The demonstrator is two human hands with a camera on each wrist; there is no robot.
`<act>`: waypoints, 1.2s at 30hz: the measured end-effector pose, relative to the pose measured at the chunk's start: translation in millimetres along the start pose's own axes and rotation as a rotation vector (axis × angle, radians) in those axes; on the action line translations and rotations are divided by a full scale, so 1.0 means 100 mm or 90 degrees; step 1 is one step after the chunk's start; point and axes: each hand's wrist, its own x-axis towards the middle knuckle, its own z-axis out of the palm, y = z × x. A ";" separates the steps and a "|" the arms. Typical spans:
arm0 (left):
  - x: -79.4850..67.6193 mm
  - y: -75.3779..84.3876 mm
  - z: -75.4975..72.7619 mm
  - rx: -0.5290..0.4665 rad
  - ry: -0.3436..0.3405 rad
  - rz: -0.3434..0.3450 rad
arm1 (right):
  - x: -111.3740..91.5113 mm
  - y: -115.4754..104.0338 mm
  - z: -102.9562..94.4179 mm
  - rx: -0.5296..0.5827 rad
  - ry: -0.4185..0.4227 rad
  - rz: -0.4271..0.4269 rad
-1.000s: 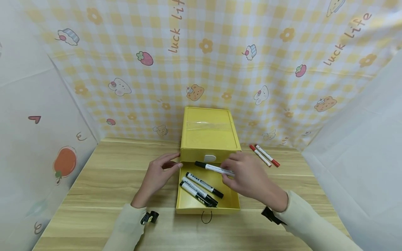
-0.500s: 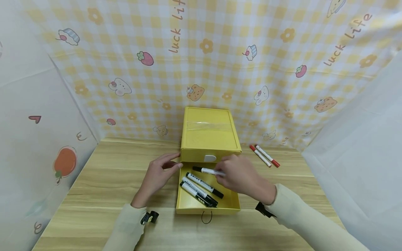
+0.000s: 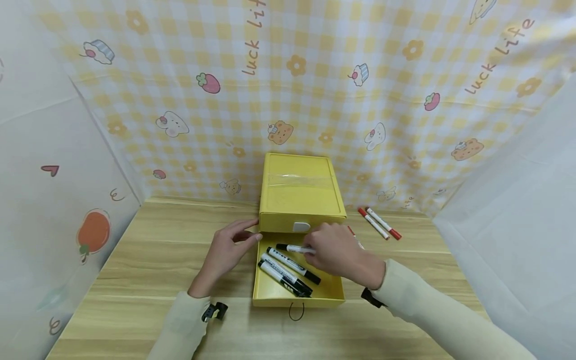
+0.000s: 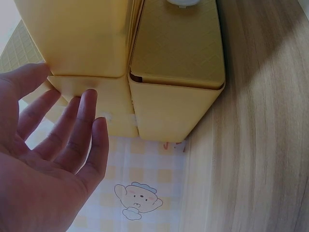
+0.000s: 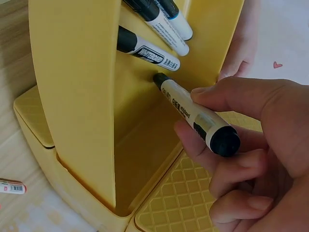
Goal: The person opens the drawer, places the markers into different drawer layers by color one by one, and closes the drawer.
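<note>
In the head view my right hand (image 3: 339, 255) pinches a black-capped whiteboard marker (image 3: 298, 248) over the pulled-out yellow drawer (image 3: 330, 290). The right wrist view shows that marker (image 5: 186, 108) between thumb and fingers, slanting down with one black end close to the drawer's bottom. Three more black-and-white whiteboard markers (image 3: 288, 272) lie side by side inside, toward the drawer's left and front. My left hand (image 3: 227, 252) is at the left side of the yellow box (image 3: 299, 197). Its fingertips rest at the box's edge in the left wrist view, fingers gently bent and spread.
To the right of the box, two markers with red parts (image 3: 379, 223) lie on the wooden table (image 3: 180, 240). Another red-tipped marker (image 3: 355, 237) shows partly beyond my right hand. A checked cloth (image 3: 252, 170) hangs behind the box.
My right hand has moved left and lower over the drawer, carrying the marker. The red-tipped marker beyond it has come into view. The left hand has stayed put.
</note>
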 end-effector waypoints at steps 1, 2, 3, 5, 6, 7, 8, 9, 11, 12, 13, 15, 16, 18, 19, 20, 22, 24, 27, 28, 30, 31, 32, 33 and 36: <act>0.00 0.00 0.00 0.001 0.000 0.000 | 0.01 0.00 0.01 -0.002 -0.001 0.000; 0.00 0.01 0.00 0.001 0.001 0.002 | 0.02 0.00 0.01 -0.003 -0.003 -0.002; 0.00 0.01 -0.01 0.002 0.001 0.002 | 0.03 -0.01 0.01 -0.004 -0.006 -0.003; 0.00 0.01 -0.01 0.002 0.001 0.003 | 0.04 -0.02 0.02 -0.007 -0.009 -0.007; 0.00 0.01 -0.01 0.003 0.000 0.004 | 0.05 -0.02 0.02 -0.011 -0.012 -0.008; 0.00 0.01 -0.01 0.002 -0.001 0.004 | 0.05 -0.03 0.01 -0.013 -0.015 -0.008; 0.00 0.01 -0.01 0.002 -0.001 0.004 | 0.06 -0.03 0.01 -0.015 -0.018 -0.009; 0.01 0.01 -0.01 0.003 -0.003 0.003 | 0.07 -0.04 0.01 -0.017 -0.023 -0.008; 0.01 0.02 -0.01 0.004 -0.004 0.003 | 0.08 -0.05 0.02 -0.019 -0.033 -0.006; 0.01 0.02 -0.01 0.005 -0.004 0.003 | 0.08 -0.05 0.02 -0.021 -0.039 -0.005; 0.00 0.02 -0.01 0.005 -0.004 0.003 | 0.09 -0.06 0.03 -0.022 -0.046 -0.003; 0.00 0.03 -0.01 0.007 -0.004 0.003 | 0.10 -0.06 0.04 -0.027 -0.059 0.000; 0.00 0.03 -0.01 0.008 -0.004 0.002 | 0.11 -0.07 0.05 -0.032 -0.064 0.002; 0.00 0.02 -0.01 0.009 -0.004 0.001 | 0.12 -0.07 0.07 -0.040 -0.070 0.002; 0.00 0.02 -0.02 0.009 -0.004 0.001 | 0.13 -0.08 0.07 -0.042 -0.073 0.002; 0.00 0.02 -0.02 0.009 -0.004 0.000 | 0.13 -0.08 0.08 -0.043 -0.075 0.001; 0.00 0.02 -0.02 0.008 -0.003 0.000 | 0.15 -0.09 0.09 -0.045 -0.081 -0.001; 0.00 0.01 -0.02 0.005 -0.002 0.001 | 0.16 -0.11 0.09 -0.044 -0.090 -0.004; 0.00 0.01 -0.02 -0.001 -0.002 0.003 | 0.18 -0.12 0.11 -0.050 -0.107 0.000; 0.00 0.01 -0.02 -0.002 -0.002 0.005 | 0.19 -0.12 0.11 -0.051 -0.113 0.001; 0.00 0.00 -0.01 -0.003 -0.004 0.008 | 0.20 -0.12 0.13 -0.057 -0.121 0.003; 0.00 0.00 -0.01 -0.002 -0.004 0.009 | 0.20 -0.12 0.14 -0.060 -0.124 0.003; 0.00 0.00 -0.01 -0.001 -0.004 0.010 | 0.21 -0.12 0.15 -0.060 -0.127 0.003; 0.00 0.00 -0.01 0.000 -0.004 0.010 | 0.21 -0.12 0.16 -0.059 -0.129 0.002; 0.00 0.00 -0.01 -0.001 -0.004 0.012 | 0.23 -0.13 0.18 -0.057 -0.138 0.001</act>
